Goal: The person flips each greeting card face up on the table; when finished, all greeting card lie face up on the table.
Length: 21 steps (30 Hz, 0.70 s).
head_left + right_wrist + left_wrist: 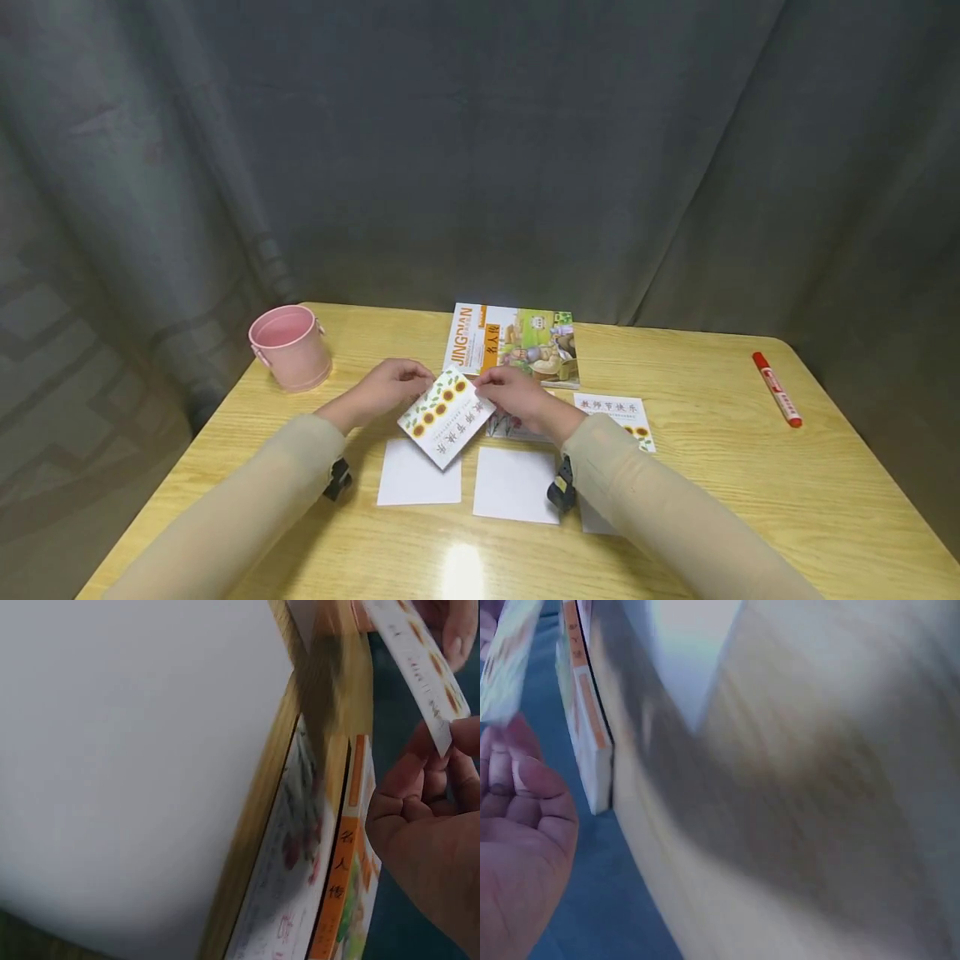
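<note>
Head view: card (444, 417), printed with sunflowers, is up off the table (750, 492) near the centre of the frame, between left hand (390, 387) and right hand (517, 392). Long axis slants from upper right to lower left, print face toward the camera.

Key relation: card lies down and to the left from the right fingers, down and to the right from the left fingers. Right hand is at the upper right short edge, left hand at the upper left long edge. Right wrist view: right fingers pinch a corner of the card. Left fingers are bent at the edge; cannot tell whether they pinch it or only touch.

Lower corner of the card overlaps the left sheet (420, 479) in the frame. Middle sheet (516, 485) lies just beside that one; right sheet (595, 518) is partly hidden by the right sleeve (637, 483).

Container: bucket (292, 358), upper left of the frame, upright, mouth up. Pink inner wall shows, no contents visible; its bottom cannot be made out.

Book (465, 342) lies flat beyond the hands.
</note>
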Available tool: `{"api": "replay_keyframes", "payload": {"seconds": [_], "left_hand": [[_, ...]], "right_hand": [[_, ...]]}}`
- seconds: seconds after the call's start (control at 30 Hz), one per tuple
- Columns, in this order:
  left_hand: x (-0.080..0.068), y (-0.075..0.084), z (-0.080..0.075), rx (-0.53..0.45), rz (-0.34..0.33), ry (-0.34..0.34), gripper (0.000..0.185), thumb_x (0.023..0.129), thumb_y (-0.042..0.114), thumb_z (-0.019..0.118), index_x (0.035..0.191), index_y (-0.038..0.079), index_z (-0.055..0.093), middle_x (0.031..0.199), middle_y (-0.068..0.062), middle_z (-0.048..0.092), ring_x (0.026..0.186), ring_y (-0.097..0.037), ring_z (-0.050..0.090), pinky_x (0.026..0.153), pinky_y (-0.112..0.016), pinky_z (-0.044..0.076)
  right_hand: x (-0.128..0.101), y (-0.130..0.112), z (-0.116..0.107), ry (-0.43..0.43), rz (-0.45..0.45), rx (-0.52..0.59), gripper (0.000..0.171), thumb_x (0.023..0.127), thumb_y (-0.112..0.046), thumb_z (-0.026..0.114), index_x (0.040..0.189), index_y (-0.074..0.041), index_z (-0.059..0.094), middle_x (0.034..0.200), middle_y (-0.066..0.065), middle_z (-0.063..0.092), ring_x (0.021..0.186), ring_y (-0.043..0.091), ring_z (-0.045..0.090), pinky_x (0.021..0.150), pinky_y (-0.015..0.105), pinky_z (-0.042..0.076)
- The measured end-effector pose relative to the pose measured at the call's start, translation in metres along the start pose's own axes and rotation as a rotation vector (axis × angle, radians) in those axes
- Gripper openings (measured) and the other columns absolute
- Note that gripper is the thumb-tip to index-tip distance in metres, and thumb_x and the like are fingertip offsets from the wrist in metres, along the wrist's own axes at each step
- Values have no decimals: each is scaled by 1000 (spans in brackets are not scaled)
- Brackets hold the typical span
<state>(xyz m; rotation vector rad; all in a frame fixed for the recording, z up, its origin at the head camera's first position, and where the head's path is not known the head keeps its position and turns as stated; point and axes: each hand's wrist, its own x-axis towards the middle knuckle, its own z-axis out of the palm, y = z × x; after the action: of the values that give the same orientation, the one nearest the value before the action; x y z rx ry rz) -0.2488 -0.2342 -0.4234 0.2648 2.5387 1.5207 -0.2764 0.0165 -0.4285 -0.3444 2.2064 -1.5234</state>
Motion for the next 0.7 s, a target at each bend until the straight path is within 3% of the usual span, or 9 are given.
{"api": "replay_keyframes", "payload": {"seconds": [0.2,0.33,0.4,0.5,0.6,0.7], "left_hand": [[2,17,4,137,108,-62,22,99,7,62,116,-3,70,88,-5,66,82,-19,60,75,-35,52],[2,20,2,139,113,-24,20,99,5,62,116,-1,70,87,-4,64,80,-23,60,71,-35,52],[1,19,0,48,93,49,18,100,2,60,116,-4,65,86,-5,64,80,-27,62,71,-37,53],[-1,15,-5,-179,55,197,14,101,-1,57,114,-6,57,83,-4,64,80,-25,66,71,-34,56],[-3,13,-8,-388,32,290,9,103,-3,52,111,-6,49,80,-2,64,78,-16,67,72,-26,56],[-6,11,-8,-472,16,290,8,104,-3,51,109,-4,46,80,-2,64,78,-11,67,75,-25,57]], "right_hand": [[-4,-6,4,-53,-52,-77,18,102,-8,60,114,-2,71,102,7,67,90,19,59,83,39,52],[-3,-7,6,-57,-48,-4,26,104,-11,58,125,1,65,110,10,68,93,19,63,90,43,54],[-2,-5,6,-40,-21,107,35,105,-15,58,135,2,58,114,12,67,93,19,65,90,40,55],[1,-1,6,-13,11,291,40,105,-14,58,140,4,49,114,15,67,90,19,68,84,33,58],[2,2,5,-2,26,409,25,104,-8,58,126,4,54,103,12,68,85,14,68,74,24,58],[4,3,7,-6,16,476,10,105,-4,55,112,3,56,95,8,67,84,12,67,69,21,56]]}}
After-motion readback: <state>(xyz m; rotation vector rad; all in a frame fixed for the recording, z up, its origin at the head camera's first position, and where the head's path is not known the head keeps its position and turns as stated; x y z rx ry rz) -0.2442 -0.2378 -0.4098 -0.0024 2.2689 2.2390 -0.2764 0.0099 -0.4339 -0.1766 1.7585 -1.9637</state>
